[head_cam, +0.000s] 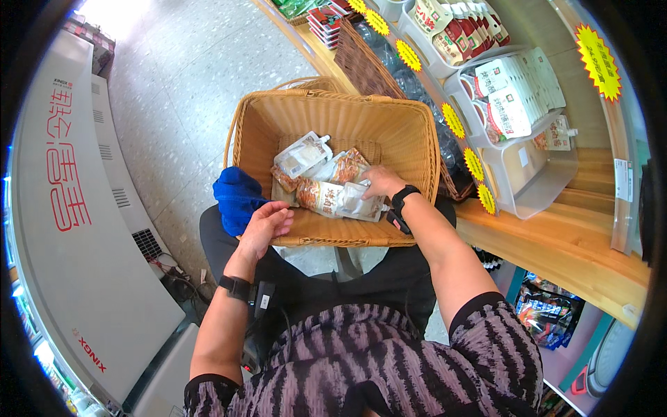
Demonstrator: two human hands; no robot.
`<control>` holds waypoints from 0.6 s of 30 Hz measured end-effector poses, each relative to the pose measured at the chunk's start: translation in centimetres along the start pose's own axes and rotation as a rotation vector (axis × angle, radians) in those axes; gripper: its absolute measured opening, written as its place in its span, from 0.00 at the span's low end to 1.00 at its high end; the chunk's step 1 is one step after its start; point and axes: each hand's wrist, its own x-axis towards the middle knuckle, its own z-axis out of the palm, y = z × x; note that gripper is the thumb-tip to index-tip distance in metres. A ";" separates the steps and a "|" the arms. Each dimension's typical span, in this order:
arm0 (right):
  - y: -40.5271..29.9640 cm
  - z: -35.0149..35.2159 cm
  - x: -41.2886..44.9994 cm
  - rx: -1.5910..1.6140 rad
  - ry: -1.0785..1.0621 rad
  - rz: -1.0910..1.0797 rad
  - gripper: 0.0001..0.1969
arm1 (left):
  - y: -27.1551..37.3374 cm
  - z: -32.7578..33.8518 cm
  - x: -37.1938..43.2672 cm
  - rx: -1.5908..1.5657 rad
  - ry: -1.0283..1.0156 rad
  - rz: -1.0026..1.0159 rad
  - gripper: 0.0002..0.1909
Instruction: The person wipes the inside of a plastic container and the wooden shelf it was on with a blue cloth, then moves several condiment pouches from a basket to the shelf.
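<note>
A wicker basket (333,241) rests on my lap with several spouted sauce pouches (319,197) lying loose on its bottom. My right hand (384,182) reaches inside, its fingertips on a white pouch (363,202) at the right of the pile; whether they grip it I cannot tell. At the basket's near left corner my left hand (269,223) hovers over the rim with fingers loosely curled, nothing seen in them. A blue cloth (237,200) hangs over the rim just left of that hand.
A wooden shelf (563,234) on the right carries plastic bins of pouches (513,99), an almost bare bin (531,182) and a dark wicker tray (365,57). A white chest freezer (68,156) stands on the left, cables (182,281) beside it.
</note>
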 end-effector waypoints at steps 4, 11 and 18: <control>-0.1 0.1 -0.1 0.054 -0.120 -0.050 0.26 | 0.1 0.2 -0.1 0.039 -0.003 0.004 0.12; -0.4 -2.5 -3.3 0.160 0.088 -0.217 0.20 | 0.8 1.2 -0.9 0.096 -0.013 0.016 0.12; -1.7 -9.4 -9.5 0.777 0.028 -0.297 0.17 | 2.1 2.9 -1.4 0.185 -0.116 0.154 0.15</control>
